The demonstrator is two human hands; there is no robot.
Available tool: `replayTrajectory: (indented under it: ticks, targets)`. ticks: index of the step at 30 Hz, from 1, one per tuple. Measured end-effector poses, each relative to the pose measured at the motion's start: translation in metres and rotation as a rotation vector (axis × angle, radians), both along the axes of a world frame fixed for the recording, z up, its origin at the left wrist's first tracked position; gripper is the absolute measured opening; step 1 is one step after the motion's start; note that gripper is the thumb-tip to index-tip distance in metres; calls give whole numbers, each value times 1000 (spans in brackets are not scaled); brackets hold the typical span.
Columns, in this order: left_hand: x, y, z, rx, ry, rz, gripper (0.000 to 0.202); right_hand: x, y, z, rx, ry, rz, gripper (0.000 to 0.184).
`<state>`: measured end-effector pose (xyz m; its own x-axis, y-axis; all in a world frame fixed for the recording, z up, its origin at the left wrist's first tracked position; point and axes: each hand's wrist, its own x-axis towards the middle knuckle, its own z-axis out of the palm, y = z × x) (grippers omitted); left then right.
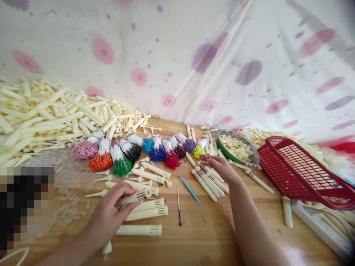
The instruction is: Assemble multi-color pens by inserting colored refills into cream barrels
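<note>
My left hand [115,207] is closed around a cream multicolour pen barrel [133,197]. The barrel's slotted end points right, with bits of colour in its slots. Beside the yellow-green refill bundle [199,149], my right hand [219,166] has its fingertips pinched together; what lies between them is too small to make out. Under the left hand, several slotted barrels [146,211] lie on the wooden table [194,240]. Between the hands rest a single blue-ended refill [179,207] and teal tweezers [189,189]. Filled pen barrels [205,184] lie below my right hand.
Refill bundles in several colours, including red [172,159] and green [121,164], cross the table. Cream barrels [41,118] are heaped at left, near clear plastic pieces [66,184]. Right are a bowl [238,146] of small parts, a red basket [299,166] and a power strip [318,225].
</note>
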<state>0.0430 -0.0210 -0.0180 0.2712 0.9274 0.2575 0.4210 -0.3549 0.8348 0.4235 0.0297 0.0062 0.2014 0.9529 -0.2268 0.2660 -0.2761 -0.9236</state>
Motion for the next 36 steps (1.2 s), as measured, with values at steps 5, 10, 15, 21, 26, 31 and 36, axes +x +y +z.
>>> replayTrajectory:
  ticks: [5, 10, 15, 21, 26, 31, 36]
  targets:
    - [-1, 0, 2, 49, 38, 3, 10, -28, -28, 31, 31, 10, 204, 24]
    - [-3, 4, 7, 238, 93, -32, 10, -69, -50, 43, -53, 358, 853, 36]
    - [-4, 8, 14, 380, 123, -91, 13, -89, -52, 32, -51, 419, 1108, 25]
    - [-6, 6, 8, 386, 110, -148, 18, -92, -51, 31, -74, 363, 1102, 23]
    - [-5, 5, 4, 383, 104, -175, 21, -100, -48, 27, -135, 411, 1101, 22]
    - [-4, 4, 4, 348, 101, -158, 21, -104, -46, 24, -112, 458, 1114, 24]
    - [-4, 3, 7, 353, 101, -159, 21, -106, -46, 24, -98, 476, 1103, 20]
